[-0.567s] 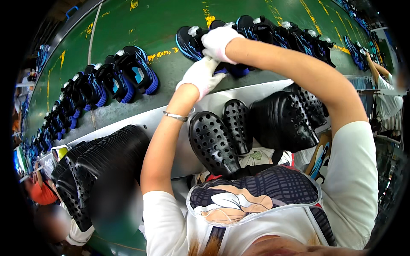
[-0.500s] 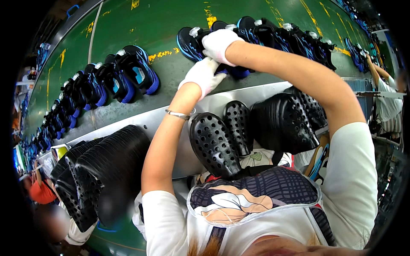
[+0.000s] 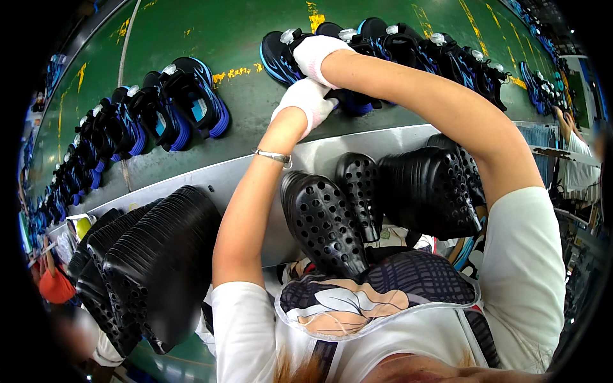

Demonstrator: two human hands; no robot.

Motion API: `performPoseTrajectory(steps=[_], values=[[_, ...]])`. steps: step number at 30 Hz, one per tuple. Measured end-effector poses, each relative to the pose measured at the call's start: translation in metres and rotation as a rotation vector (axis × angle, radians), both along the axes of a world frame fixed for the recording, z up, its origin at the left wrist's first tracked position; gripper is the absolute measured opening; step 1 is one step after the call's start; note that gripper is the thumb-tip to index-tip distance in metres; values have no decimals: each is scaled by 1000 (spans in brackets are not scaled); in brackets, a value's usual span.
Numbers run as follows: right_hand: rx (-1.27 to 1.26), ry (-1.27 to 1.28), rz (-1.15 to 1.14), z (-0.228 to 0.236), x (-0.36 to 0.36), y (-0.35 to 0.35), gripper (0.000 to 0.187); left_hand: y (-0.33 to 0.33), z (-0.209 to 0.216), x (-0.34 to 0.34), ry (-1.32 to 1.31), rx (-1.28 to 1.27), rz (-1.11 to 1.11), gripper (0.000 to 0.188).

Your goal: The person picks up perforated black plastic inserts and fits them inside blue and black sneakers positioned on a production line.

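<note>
Both of my hands wear white gloves and meet at one black-and-blue sneaker (image 3: 276, 59) on the green conveyor belt. My right hand (image 3: 317, 56) is closed over the sneaker's upper, its fingertips turned away from view. Just below, my left hand (image 3: 303, 104) grips the sneaker's heel end, with its thumb sticking out to the right. Most of the sneaker's opening is hidden behind the gloves. A clear-white wad (image 3: 288, 36) shows at its tongue. Right beside it stands another sneaker (image 3: 357, 102), partly covered by my right forearm.
More sneakers (image 3: 195, 99) line the green belt (image 3: 239, 38) on both sides. Nested black perforated shoe-shaped inserts (image 3: 325, 220) stand on the metal ledge (image 3: 255, 175) before me, with larger stacks (image 3: 163, 236) at left. Other people work at far left and right.
The sneakers left of my hands have shifted left along the belt. My right hand has moved slightly left and down over the sneaker; the left hand stays close to it.
</note>
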State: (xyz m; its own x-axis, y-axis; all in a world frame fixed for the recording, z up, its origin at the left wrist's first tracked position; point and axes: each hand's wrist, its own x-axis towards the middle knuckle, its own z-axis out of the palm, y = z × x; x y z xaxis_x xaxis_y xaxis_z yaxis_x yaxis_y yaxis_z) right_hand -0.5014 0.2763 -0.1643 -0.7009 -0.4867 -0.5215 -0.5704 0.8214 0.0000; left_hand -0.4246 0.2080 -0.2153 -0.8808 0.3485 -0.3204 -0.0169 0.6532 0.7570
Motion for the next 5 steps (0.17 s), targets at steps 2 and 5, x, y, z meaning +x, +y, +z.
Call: performPoseTrajectory(steps=[2, 5], values=[[-53, -37, -105, 6, 1, -1, 27, 0, 4, -2, -63, -32, -2, 41], [123, -95, 28, 12, -4, -4, 40, 1, 14, -5, -255, -78, -10, 42]])
